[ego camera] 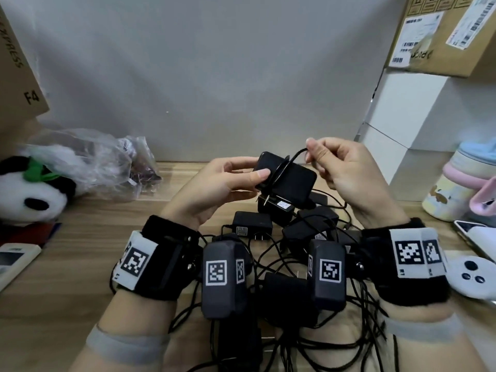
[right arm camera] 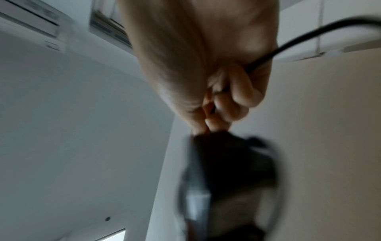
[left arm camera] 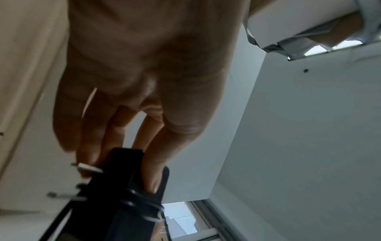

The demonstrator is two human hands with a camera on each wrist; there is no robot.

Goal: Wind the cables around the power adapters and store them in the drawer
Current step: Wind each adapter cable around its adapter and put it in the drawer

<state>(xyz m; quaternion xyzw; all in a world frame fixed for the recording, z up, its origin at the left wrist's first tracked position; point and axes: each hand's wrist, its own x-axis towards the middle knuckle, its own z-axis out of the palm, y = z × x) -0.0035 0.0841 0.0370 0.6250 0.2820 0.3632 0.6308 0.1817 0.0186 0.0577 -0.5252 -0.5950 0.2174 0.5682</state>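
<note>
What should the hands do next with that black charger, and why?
Probably carry the cable round the charger for another turn: the left hand holds the charger, a few loops already circle it, and the right hand pinches slack cable.

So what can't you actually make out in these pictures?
- The drawer: in none of the views.
- Adapters on the table: head view, partly hidden by both wrists' cameras; count unclear.
- Power adapter: right wrist view, smeared by motion blur.
- Cable: which way it runs past the right hand is hidden.
- Label print: too small.
</note>
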